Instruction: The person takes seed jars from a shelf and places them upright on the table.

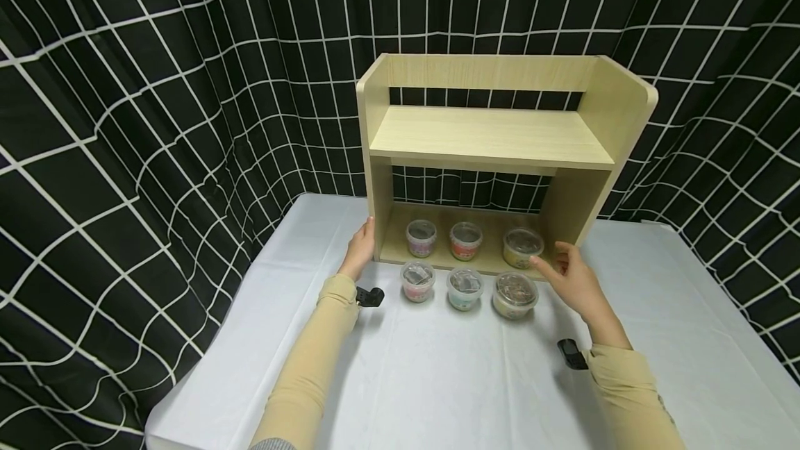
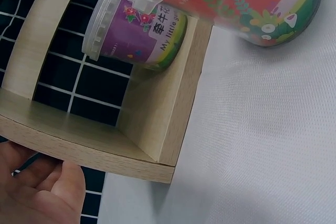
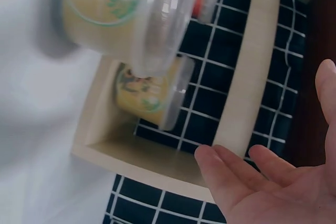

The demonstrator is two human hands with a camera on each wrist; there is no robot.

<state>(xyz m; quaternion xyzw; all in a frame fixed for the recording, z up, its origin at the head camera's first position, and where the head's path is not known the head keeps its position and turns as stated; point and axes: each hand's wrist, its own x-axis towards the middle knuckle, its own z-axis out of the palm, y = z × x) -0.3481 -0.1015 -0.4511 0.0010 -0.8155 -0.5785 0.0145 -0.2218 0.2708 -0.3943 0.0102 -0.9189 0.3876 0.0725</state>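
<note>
Head view: straight ahead at twelve o'clock stands the wooden shelf, the left hand at its eight o'clock, fingers together against the side, the right hand at its five, fingers spread, where a good hold likely needs the thumb clear of the shelved yellow tub.

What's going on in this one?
A person's left hand touches the left side panel of a wooden shelf unit, while the right hand, open and holding nothing, is by the right side panel. Three lidded tubs stand on the bottom board, three more tubs on the white table in front.
</note>
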